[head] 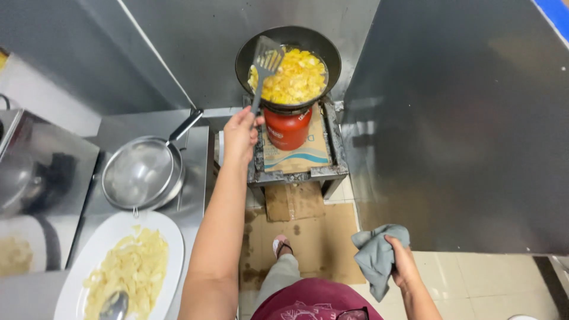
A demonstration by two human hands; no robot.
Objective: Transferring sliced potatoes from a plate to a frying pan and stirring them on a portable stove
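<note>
From the head camera, the left hand (240, 133) grips a spatula (265, 66) whose handle runs up and away into the pan (288, 66) of yellow food (293, 77). The right hand (402, 261), well apart and low, clutches a grey cloth (375, 256).

We see stainless-steel wall panels (195, 41) behind, dull and faintly reflective. Larger steel panel (462, 130) at right, blue strip (554, 13) at top corner. Steel bench (195, 178) at left. Low metal stand (296, 175) in middle. Flattened, stained cardboard (320, 237) on floor. Pale floor tiles (492, 284) at right. Light soft, even.
</note>
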